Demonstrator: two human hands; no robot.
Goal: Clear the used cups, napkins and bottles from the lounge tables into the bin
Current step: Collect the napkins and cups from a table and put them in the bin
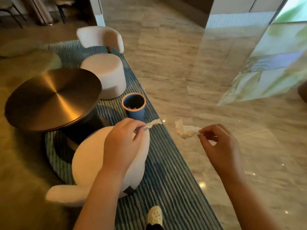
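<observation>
- Two napkins are in hand: your left hand (123, 138) pinches the small napkin (153, 122), your right hand (219, 143) pinches the larger napkin (186, 130).
- Both hang short of the blue bin (135, 114), which already holds some rubbish.
- Dropping them in remains, I judge.

Brushed glossy metal tabletop (53, 98), fuzzy cloth chairs (106, 75), crumpled paper napkins (186, 130), polished stone floor (182, 63).

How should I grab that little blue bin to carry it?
Probably by its tan rim, reaching down from above: the blue bin stands upright on the striped rug, mouth open, and no handle shows.
</observation>
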